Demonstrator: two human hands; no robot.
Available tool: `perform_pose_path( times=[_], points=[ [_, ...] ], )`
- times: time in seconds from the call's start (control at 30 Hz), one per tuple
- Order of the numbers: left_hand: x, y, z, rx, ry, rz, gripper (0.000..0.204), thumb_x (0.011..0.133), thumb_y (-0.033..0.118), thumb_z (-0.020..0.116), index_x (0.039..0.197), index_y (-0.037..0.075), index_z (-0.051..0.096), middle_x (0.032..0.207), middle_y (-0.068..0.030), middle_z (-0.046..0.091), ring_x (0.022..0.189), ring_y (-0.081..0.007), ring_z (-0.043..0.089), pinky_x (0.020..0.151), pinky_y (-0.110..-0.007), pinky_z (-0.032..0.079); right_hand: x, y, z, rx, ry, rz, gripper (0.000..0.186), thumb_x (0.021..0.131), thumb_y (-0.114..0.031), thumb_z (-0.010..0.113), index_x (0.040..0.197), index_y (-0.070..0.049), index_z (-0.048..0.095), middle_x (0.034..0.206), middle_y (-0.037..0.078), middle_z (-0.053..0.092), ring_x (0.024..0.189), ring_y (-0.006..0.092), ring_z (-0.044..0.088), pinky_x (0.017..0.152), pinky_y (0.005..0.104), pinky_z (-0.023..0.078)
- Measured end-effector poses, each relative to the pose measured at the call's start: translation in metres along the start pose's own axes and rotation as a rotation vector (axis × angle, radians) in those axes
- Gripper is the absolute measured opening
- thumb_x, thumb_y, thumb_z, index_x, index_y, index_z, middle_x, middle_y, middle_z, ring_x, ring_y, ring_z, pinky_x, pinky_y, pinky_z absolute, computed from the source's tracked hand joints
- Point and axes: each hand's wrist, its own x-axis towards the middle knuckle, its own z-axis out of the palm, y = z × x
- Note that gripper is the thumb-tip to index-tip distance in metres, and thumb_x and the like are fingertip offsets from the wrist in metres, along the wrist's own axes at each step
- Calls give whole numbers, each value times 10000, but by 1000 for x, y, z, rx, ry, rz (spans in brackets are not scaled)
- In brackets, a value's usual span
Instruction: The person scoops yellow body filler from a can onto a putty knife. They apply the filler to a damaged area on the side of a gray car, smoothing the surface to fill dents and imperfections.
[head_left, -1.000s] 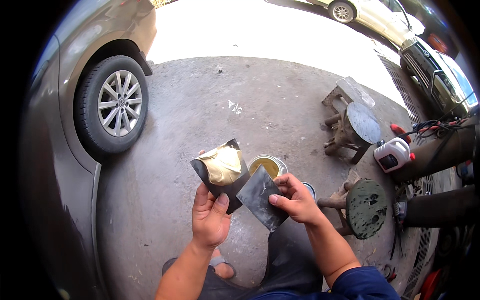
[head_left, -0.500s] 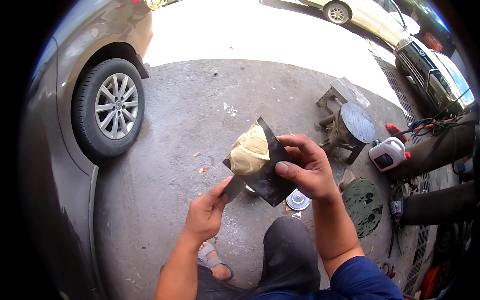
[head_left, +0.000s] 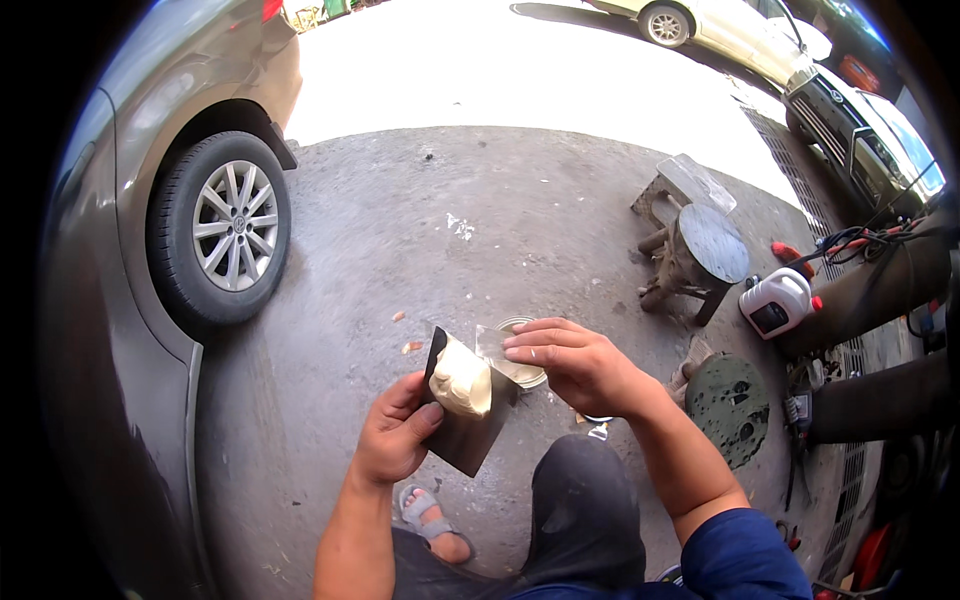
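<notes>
Cream filler: soft lump (head_left: 461,379) heaped on the upper part of a dark flat board (head_left: 467,420), tilted toward the person.
Left hand (head_left: 395,440): closed on the board's lower left edge, thumb across its face.
Right hand (head_left: 578,364): fingers pinched on a thin grey scraper (head_left: 492,347), which meets the board's upper right edge beside the lump.
Tin (head_left: 522,366): open and round, on the concrete just behind the scraper, partly hidden by the right hand.
Car wheel (head_left: 220,230): at left, well apart.
Round stool (head_left: 704,250): right of the hands.
White jug (head_left: 777,301): beside the stool.
</notes>
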Motion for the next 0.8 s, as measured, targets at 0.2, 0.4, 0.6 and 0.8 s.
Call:
perform_pose_path(
  times=[0.2,0.4,0.6,0.8],
  points=[
    [2,-8,-3,130,77,-169,395,940,15,526,1327,-40,467,1253,-108,589,1143,-166,553,998,-302,426,-9,-20,14,1107,411,182,528,819,153,485,1333,31,494,1301,121,562,1205,213,531,1024,363,402],
    [2,-1,3,132,97,-134,375,946,32,533,1311,-43,484,1240,-99,594,1129,-150,547,987,-289,422,-13,-18,19,560,106,169,605,770,179,458,1337,-23,516,1342,150,531,1256,254,502,1003,375,425],
    [6,-2,5,180,70,-159,367,946,31,532,1303,-42,493,1231,-98,599,1128,-148,547,983,-286,423,-4,-31,20,748,241,163,641,723,189,428,1323,-14,525,1320,161,540,1238,259,518,1026,393,411],
    [5,-6,1,253,67,-183,368,945,26,530,1307,-33,496,1213,-94,610,1110,-147,558,978,-284,426,5,-42,21,972,461,154,683,642,169,461,1290,-23,563,1258,162,600,1201,258,563,1010,323,428]
  ],
)
